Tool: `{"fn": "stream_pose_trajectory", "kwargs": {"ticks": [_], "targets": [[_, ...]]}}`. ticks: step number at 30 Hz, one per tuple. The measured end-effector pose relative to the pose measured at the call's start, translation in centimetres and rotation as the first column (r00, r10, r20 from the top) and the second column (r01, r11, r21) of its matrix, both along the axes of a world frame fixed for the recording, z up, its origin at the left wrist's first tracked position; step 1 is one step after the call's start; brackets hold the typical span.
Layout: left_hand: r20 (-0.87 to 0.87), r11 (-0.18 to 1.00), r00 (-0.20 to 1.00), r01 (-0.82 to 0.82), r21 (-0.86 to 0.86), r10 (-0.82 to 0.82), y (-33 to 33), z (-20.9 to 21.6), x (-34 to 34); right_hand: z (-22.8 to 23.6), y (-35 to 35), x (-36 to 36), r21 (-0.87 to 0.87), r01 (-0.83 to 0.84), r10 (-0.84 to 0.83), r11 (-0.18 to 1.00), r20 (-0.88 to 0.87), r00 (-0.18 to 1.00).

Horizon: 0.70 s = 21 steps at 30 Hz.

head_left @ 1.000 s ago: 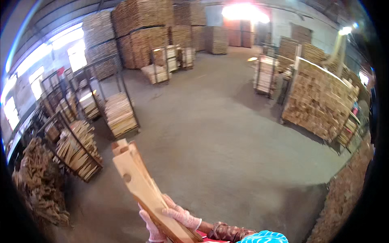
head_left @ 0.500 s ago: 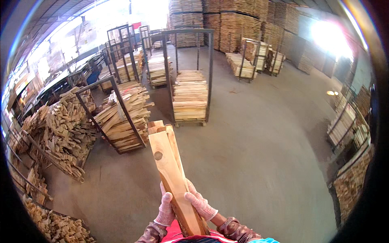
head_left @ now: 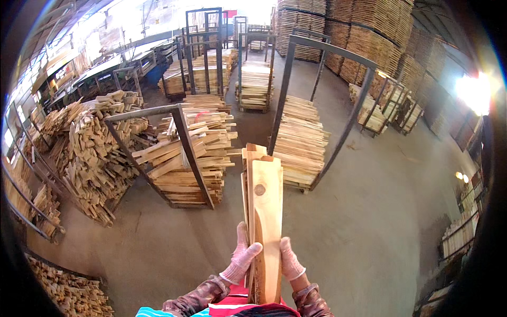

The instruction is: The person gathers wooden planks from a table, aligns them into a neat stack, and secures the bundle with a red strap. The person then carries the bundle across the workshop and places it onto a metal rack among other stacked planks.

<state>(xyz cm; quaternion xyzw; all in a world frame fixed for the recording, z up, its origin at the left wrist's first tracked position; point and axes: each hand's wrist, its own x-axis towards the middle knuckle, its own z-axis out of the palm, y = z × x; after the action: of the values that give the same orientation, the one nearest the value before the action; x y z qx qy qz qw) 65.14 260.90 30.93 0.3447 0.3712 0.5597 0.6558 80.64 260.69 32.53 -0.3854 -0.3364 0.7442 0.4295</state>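
Observation:
A small bundle of wooden boards stands out in front of my body, its lower end close to my waist and its far end pointing ahead. The top board is pale, with a dark round knot and a strip of bark-brown edge. My left hand, in a light knitted glove, grips the bundle from the left, thumb across its side. On the opposite side my gloved right hand is closed against the boards. The fingers of both hands are partly hidden behind the wood.
Ahead stands a metal-framed rack of stacked boards. Left of it is another framed rack with loosely piled boards. A heap of short wood pieces lies farther left. Tall board stacks rise at the back right.
My view has turned left and come closer to the racks, which now appear larger and farther right. The bundle has become more upright in the picture, still between both hands.

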Motion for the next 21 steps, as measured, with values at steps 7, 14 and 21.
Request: {"fn": "stream_pose_trajectory", "kwargs": {"ticks": [7, 14, 21], "targets": [[-0.226, 0.984, 0.962, -0.128, 0.126, 0.154, 19.4, -0.4, 0.2, -0.9, 23.2, -1.2, -0.082, 0.038, -0.054, 0.996, -0.197, 0.979], [-0.178, 0.992, 0.98, -0.069, 0.101, 0.086, 35.7, 3.2, -3.5, -1.4, 41.9, -5.0, -0.067, -0.104, 0.101, 0.992, -0.055, 0.993], [0.295, 0.963, 0.931, -0.155, -0.219, 0.217, 47.4, -0.8, -7.9, 0.5, 56.4, -9.6, 0.234, -0.414, 0.126, 0.88, 0.725, 0.678]]}}
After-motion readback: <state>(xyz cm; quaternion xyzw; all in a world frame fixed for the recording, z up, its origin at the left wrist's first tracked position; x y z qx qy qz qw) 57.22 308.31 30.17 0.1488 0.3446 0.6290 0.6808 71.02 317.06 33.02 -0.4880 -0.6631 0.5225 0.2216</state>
